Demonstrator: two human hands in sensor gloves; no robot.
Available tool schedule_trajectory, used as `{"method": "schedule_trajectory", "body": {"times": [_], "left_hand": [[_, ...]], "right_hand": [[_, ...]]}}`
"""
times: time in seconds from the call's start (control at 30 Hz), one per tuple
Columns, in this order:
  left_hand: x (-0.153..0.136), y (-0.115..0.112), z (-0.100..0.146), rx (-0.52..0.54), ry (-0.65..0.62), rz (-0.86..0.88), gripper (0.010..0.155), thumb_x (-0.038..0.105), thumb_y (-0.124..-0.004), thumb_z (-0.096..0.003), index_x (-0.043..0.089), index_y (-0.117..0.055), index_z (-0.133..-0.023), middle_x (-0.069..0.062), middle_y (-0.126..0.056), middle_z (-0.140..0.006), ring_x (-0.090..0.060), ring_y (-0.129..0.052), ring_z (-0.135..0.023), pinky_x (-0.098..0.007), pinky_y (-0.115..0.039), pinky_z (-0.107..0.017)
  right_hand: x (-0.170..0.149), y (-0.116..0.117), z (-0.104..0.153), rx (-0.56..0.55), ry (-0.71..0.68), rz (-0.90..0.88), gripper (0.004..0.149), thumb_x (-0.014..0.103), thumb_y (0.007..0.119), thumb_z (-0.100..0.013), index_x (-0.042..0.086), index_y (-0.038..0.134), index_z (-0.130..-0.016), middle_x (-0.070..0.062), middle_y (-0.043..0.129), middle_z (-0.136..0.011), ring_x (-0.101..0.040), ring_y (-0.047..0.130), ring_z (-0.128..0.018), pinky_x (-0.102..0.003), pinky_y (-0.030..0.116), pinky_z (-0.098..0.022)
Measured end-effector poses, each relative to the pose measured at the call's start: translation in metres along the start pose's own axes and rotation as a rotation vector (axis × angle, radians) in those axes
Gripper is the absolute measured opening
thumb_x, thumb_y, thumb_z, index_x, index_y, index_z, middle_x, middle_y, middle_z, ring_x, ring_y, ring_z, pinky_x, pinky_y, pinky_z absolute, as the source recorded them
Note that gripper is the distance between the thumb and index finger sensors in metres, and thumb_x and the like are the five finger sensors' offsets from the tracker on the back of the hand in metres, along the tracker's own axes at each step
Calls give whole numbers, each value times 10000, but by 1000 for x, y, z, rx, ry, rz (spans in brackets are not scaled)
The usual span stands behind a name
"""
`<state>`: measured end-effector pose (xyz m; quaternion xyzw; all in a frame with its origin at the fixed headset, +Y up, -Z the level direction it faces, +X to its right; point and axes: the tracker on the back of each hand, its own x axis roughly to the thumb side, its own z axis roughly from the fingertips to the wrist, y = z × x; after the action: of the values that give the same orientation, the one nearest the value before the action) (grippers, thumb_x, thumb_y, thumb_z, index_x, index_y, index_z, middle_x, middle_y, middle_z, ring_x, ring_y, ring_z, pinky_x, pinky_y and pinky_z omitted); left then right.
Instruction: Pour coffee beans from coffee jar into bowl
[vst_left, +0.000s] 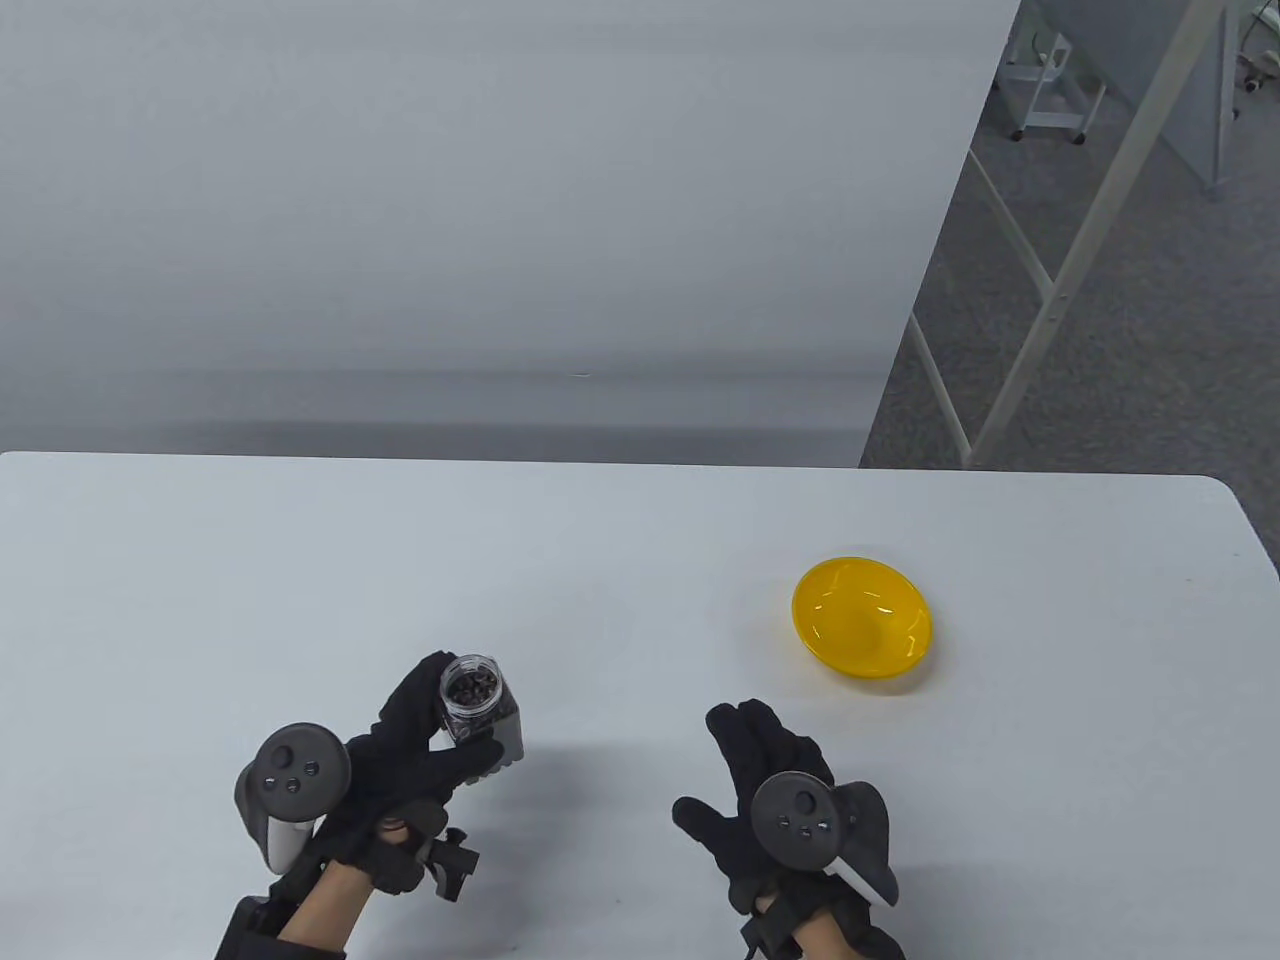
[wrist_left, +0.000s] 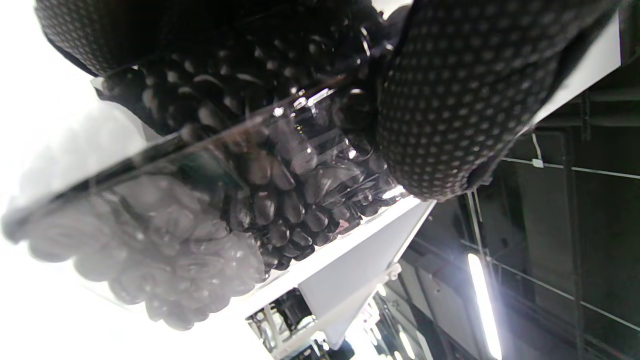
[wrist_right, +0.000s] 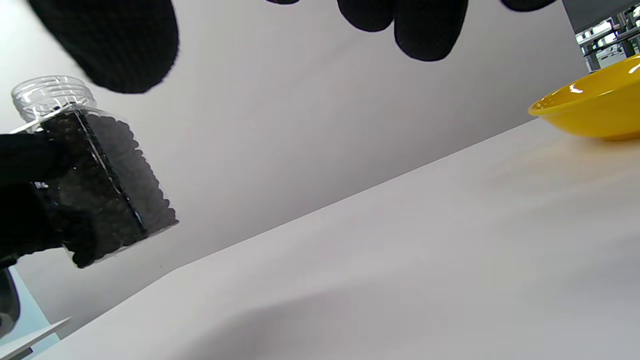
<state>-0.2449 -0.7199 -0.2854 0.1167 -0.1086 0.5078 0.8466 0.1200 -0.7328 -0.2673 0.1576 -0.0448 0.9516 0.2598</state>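
Observation:
My left hand (vst_left: 425, 745) grips a clear square coffee jar (vst_left: 478, 708) full of dark beans and holds it upright above the table, its mouth open with no lid. The jar fills the left wrist view (wrist_left: 210, 200) and shows at the left of the right wrist view (wrist_right: 95, 170). A yellow bowl (vst_left: 862, 630) stands on the white table to the right and appears empty; it also shows in the right wrist view (wrist_right: 592, 112). My right hand (vst_left: 745, 770) hovers open and empty between jar and bowl, its fingertips (wrist_right: 425, 30) hanging in at the top of its wrist view.
The white table (vst_left: 620, 560) ends at a far edge just beyond the bowl and at a rounded right corner. Behind it stands a grey partition wall (vst_left: 480, 200), with metal frame legs (vst_left: 1050, 300) on the carpet at the right.

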Motion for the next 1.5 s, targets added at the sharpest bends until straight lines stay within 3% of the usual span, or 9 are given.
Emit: {"method": "schedule_trajectory", "body": {"times": [0.53,1.0,1.27,1.5], "left_hand": [[8,-28,1,-124,-49,80,942,433,-976,-284,24,-554,-1020,-241,-688,-971,-546,-832,-831,-659,-707,-547],[16,-46,3,-247,-94,173,940,429,-944,-299,14,-528,-1033,-249,-676,-984,-544,-830,-840,-656,-705,-553],[21,-55,5,-301,-114,230,937,420,-937,-296,12,-528,-1034,-254,-676,-985,-546,-834,-838,-652,-709,-549],[29,-66,8,-346,-115,322,934,392,-924,-290,11,-518,-1039,-266,-661,-996,-558,-818,-854,-649,-704,-551]], "right_hand": [[23,28,-14,2,-140,-414,843,585,799,-368,226,343,-979,-252,481,-1000,-458,670,-834,-675,539,-612],[48,53,-14,111,-190,-487,955,550,838,-355,148,240,-981,-254,406,-1017,-460,607,-888,-662,517,-637],[52,55,-16,91,-182,-516,977,546,839,-352,127,213,-974,-255,359,-1025,-465,539,-932,-658,469,-654],[48,52,-17,73,-184,-613,990,552,856,-338,117,230,-969,-252,397,-1018,-446,584,-928,-636,507,-653]]}}
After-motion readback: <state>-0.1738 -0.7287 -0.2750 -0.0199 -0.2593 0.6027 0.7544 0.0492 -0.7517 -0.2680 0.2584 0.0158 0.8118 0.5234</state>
